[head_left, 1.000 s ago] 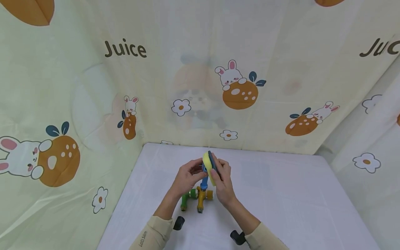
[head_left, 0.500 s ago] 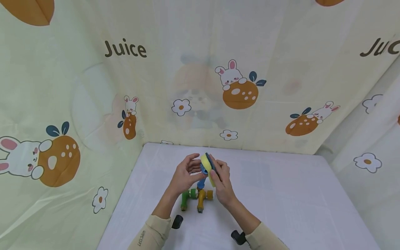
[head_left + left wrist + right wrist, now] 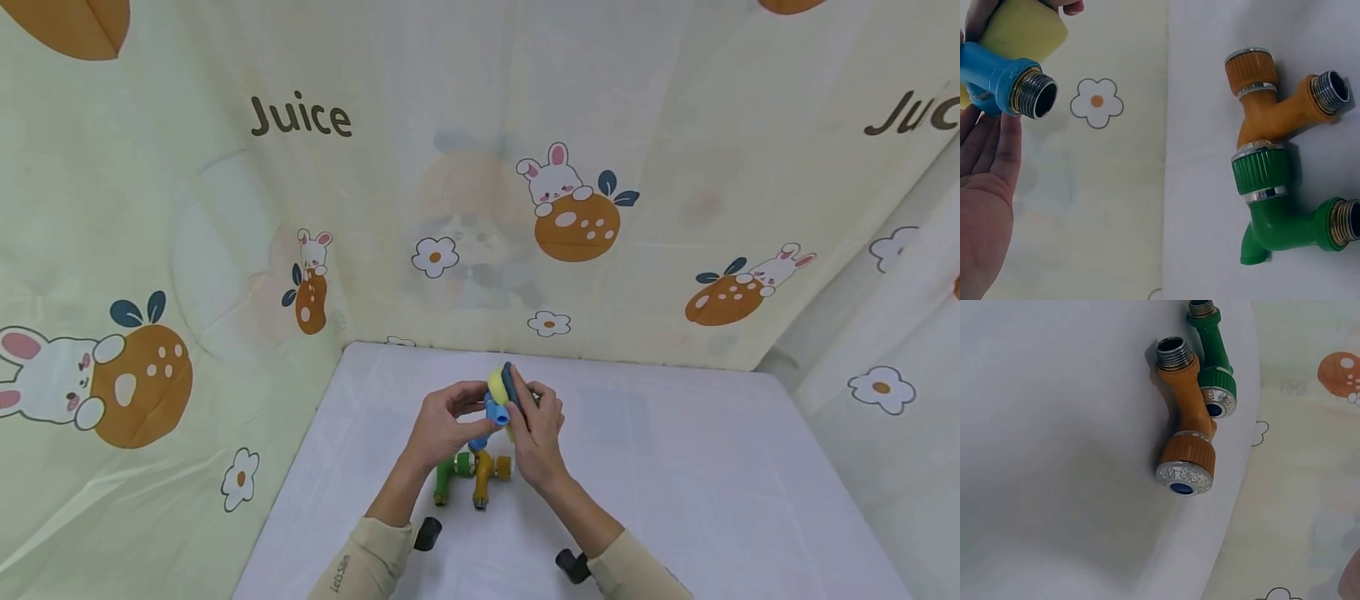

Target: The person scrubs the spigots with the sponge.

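Observation:
Above the table my left hand (image 3: pixel 441 427) holds a blue water tap (image 3: pixel 495 409), fingers behind it and thumb in front. Its threaded metal end (image 3: pixel 1036 94) points toward the left wrist camera. My right hand (image 3: pixel 538 433) grips a yellow sponge (image 3: pixel 498 387) with a dark scouring side, pressed against the tap. Part of the tap is hidden behind sponge and fingers. Below the hands, a green tap (image 3: pixel 442 482) and an orange-yellow tap (image 3: pixel 482 481) lie side by side on the table. The right wrist view catches only a sliver of a hand at its right edge.
A white cloth covers the table (image 3: pixel 675 467). Printed curtains (image 3: pixel 360 208) with rabbits, fruit and flowers hang behind it and at both sides. Dark camera mounts (image 3: pixel 427 533) show beside both wrists.
The blue tap has been turned in the left hand, so an open blue end now faces the head camera. The sponge shifted over it. Both lying taps stayed put.

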A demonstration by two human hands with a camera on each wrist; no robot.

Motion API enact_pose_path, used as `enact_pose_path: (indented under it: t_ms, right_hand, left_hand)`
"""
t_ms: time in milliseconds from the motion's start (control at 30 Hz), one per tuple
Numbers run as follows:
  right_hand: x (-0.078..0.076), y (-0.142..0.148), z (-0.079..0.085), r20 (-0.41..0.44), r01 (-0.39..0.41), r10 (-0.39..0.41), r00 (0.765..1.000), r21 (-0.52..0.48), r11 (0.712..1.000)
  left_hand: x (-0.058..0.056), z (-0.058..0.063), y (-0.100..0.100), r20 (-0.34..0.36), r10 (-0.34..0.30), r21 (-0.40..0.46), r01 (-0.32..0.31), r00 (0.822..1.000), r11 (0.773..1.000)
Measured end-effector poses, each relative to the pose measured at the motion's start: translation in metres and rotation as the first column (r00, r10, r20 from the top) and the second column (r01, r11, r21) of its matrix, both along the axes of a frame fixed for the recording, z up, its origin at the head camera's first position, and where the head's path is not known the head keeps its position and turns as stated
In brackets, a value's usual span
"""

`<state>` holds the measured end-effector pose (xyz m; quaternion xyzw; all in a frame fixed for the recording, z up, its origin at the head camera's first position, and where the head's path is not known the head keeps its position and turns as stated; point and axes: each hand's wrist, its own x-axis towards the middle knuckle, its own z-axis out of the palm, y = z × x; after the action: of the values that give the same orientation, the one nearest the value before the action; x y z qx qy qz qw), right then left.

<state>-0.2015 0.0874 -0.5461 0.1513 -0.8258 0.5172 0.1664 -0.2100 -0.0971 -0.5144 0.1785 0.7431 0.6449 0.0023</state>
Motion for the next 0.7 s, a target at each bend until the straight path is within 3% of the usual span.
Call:
enact_pose_path:
  t_ms: [333,533,700]
  right_hand:
    - [-0.009,0.005,-0.003,0.059,0.122,-0.124,0.991,0.043,0.992]
    - [-0.009,0.005,0.000,0.143,0.147,-0.134,0.981,-0.086,0.985]
    - [0.001,0.002,0.001,0.105,0.086,-0.067,0.992,-0.196,0.977]
  left_hand:
    - [0.003,0.000,0.004,0.047,-0.043,0.012,0.042,0.998,0.999]
    - [0.002,0.002,0.005,0.051,-0.061,0.053,0.058,0.997,0.997]
    - [-0.002,0.000,0.003,0.078,-0.009,0.131,-0.001,0.997,0.991]
